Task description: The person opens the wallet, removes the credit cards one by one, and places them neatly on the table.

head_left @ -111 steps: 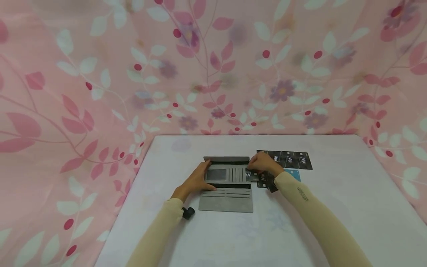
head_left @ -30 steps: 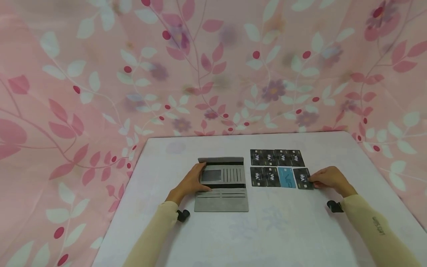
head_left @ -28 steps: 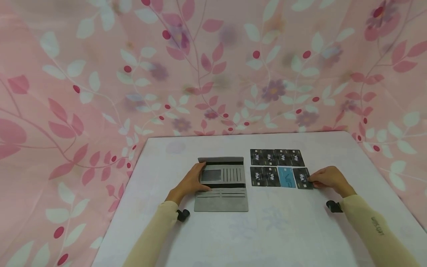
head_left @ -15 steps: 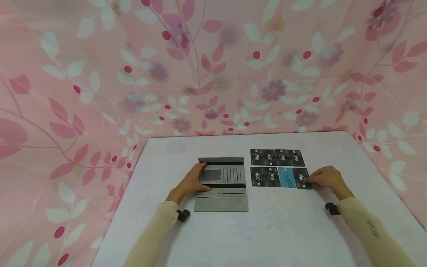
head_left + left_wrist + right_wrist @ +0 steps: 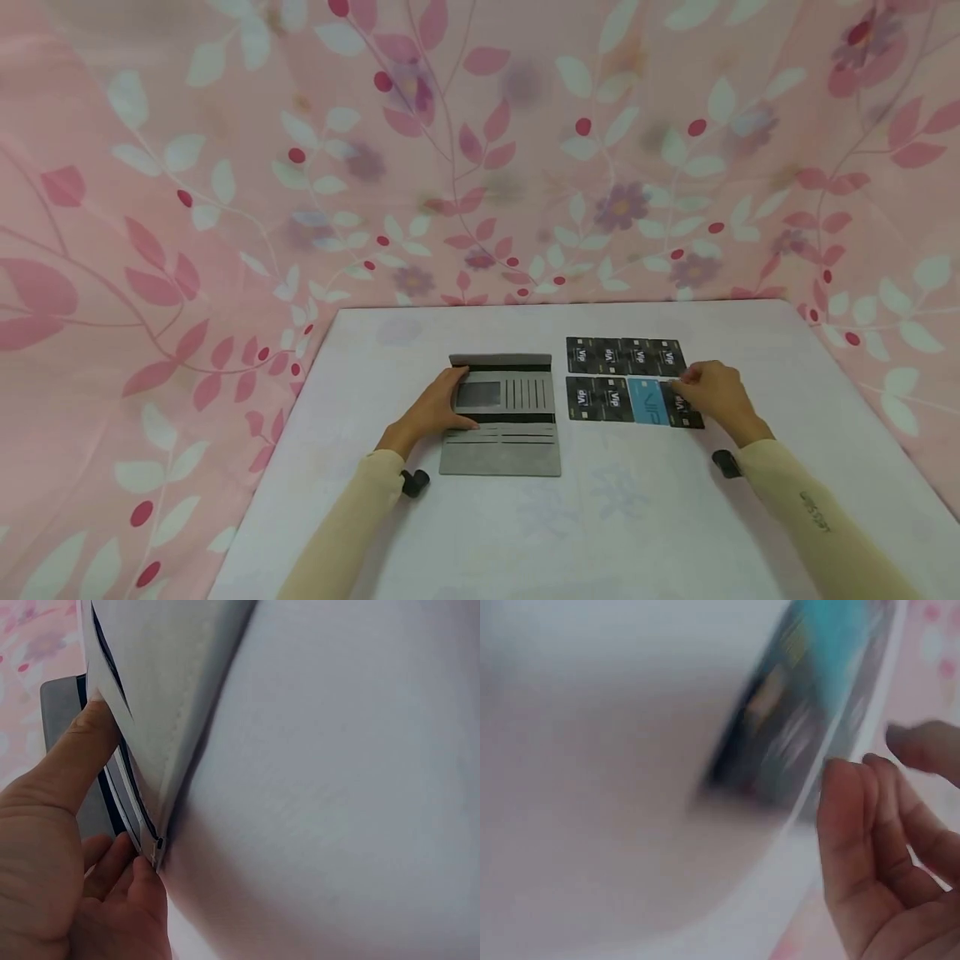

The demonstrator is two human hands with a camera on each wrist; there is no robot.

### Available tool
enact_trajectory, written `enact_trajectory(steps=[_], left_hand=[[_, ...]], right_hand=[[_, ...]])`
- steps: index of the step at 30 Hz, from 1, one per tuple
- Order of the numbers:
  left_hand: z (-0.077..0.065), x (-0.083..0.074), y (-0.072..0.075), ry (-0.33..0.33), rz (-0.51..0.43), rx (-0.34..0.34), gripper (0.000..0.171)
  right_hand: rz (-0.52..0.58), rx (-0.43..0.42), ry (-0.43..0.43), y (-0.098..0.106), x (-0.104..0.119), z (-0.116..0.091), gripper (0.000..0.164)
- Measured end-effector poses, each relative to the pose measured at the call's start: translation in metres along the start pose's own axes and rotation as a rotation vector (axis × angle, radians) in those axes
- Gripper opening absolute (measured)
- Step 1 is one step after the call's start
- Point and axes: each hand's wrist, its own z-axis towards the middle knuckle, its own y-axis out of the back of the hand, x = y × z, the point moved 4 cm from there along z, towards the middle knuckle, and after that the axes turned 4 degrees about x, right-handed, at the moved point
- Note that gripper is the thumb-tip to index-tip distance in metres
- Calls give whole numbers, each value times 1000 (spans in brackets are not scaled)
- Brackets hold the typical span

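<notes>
A grey wallet [image 5: 498,458] lies unfolded on the table, with card slots and a window pocket. My left hand [image 5: 432,408] grips its left edge; in the left wrist view the thumb [image 5: 86,746] presses on top and the other fingers curl at the edge. To the wallet's right, black VIP cards [image 5: 625,357] lie in two rows, with a blue card [image 5: 647,402] in the nearer row. My right hand [image 5: 720,396] is over the black card [image 5: 686,415] at that row's right end, partly covering it. The right wrist view shows the thumb and fingers apart, holding nothing.
A white-covered table [image 5: 600,525] carries everything. Pink floral cloth [image 5: 480,167] hangs behind and at the sides. Black wrist cameras [image 5: 415,483] sit at both sleeves, close above the tabletop.
My right hand, earlier pinching a card at the wallet's right edge, moved right to the nearer row's end card. That card slid left against the blue card; the hand then let go and shifted up-left.
</notes>
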Motion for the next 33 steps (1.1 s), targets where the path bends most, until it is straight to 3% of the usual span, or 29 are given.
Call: enact_trajectory(steps=[3,11,15,21,26,33], left_hand=[[2,-3,2,-24,19,-2,108],[-1,-12,2,-50,97,-29,102],[-7,-23,2,-79,186,-114,95],[-24,-44,2,-98,385,-246,80],[-44,-62,1,-123,459,-289,57],[-66,-73,1,-119,490,-311,45]], right_hand=[[20,-49,166,-12,39,3,24],[124,32,501,-55,152,5,7],[135,60,648,-68,193,3,12],[-4,77,807,-78,233,-4,17],[-40,92,832,-80,238,-8,12],[39,200,749,-80,243,-4,8]])
